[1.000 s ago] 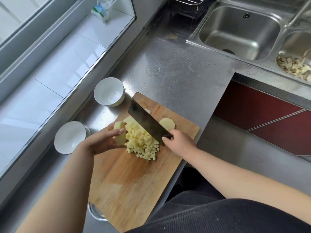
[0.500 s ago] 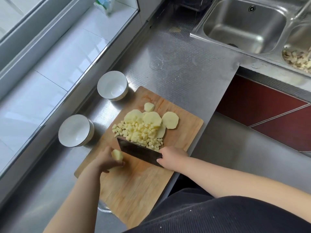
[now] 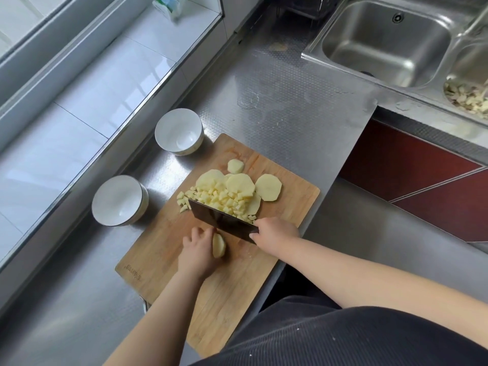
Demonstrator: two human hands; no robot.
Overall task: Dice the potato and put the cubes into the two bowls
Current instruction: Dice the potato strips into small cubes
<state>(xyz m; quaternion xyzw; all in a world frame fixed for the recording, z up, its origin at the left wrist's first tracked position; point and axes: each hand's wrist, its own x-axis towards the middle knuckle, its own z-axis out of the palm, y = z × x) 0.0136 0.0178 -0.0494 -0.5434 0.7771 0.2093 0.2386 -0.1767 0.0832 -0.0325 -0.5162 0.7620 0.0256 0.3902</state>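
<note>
Step in hand: cutting the last potato piece [image 3: 219, 245] down to cubes, by my reading; both bowls hold nothing yet.
Left hand [image 3: 198, 251]: fingers curled onto the potato piece, pinning it to the cutting board [image 3: 169, 249] near the board's middle.
Right hand [image 3: 273, 233]: wrapped around the cleaver [image 3: 221, 222] handle, near the board's right edge.
Cleaver: broad dark blade standing on edge across the board, between the held piece and the heap of cubes; whether the edge touches the wood I cannot tell.
Potato cubes [image 3: 220, 200]: heaped just beyond the blade, toward the board's far half, a few strays at the left of the heap.
Potato slices [image 3: 268, 187]: several uncut rounds lie under and beside the heap, one small round nearer the board's far corner.
Near bowl [image 3: 119, 200]: white, on the steel counter [image 3: 290, 107], just off the board's left edge.
Far bowl [image 3: 179, 134]: white, beside the board's far-left corner.
How to cut well: keep the left fingertips tucked back with knuckles toward the blade, lay the piece on a flat face so it cannot rock, and cut even strips before crossing them.
Risk: the piece is small, so the fingers sit close to the edge.
Remaining: slices still need dicing, then cubes split between the bowls.
</note>
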